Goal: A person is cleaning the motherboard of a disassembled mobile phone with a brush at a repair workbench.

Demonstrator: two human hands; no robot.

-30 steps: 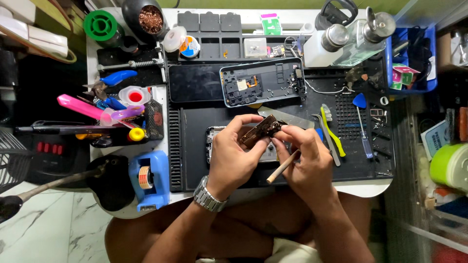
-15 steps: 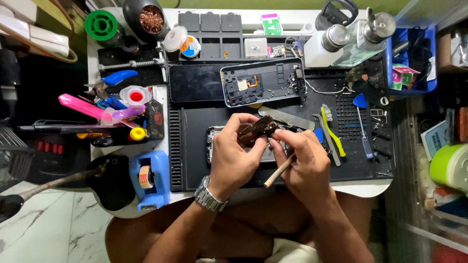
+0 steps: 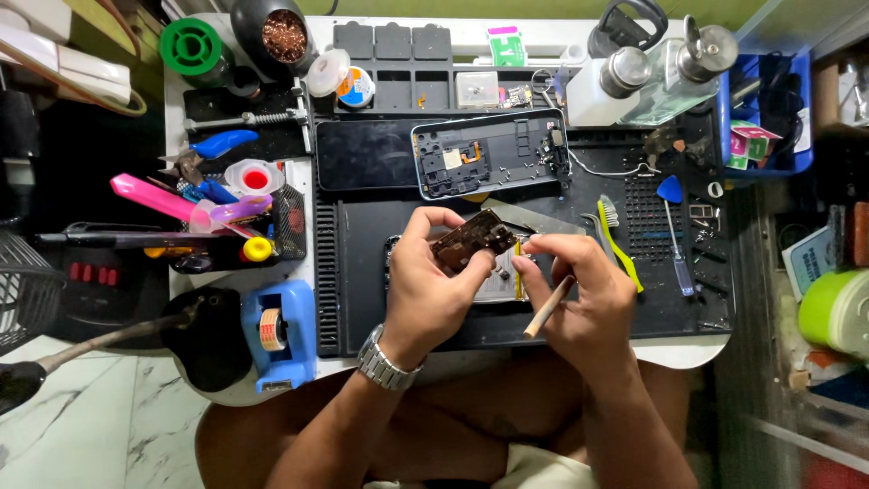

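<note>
The left hand point(image 3: 433, 288) is curled, thumb and fingertips pinched on a small dark board point(image 3: 472, 240) held tilted above the black mat point(image 3: 362, 272), near its middle. The right hand point(image 3: 579, 294) is closed around a thin wooden stick point(image 3: 549, 308), whose free end points down toward the wrist; its fingertips sit just beside the board's right edge, and whether they touch it cannot be told. A metal watch point(image 3: 385, 364) sits on the left wrist. Under both hands lies an opened phone point(image 3: 507, 272), largely hidden. Behind them on the mat rests a phone frame point(image 3: 489, 156) with its inner parts exposed, beside a dark panel point(image 3: 362, 154). To the right lie yellow tweezers point(image 3: 623, 249) and a blue-tipped screwdriver point(image 3: 674, 231). To the left, a blue tape dispenser point(image 3: 281, 330) stands at the table edge.
</note>
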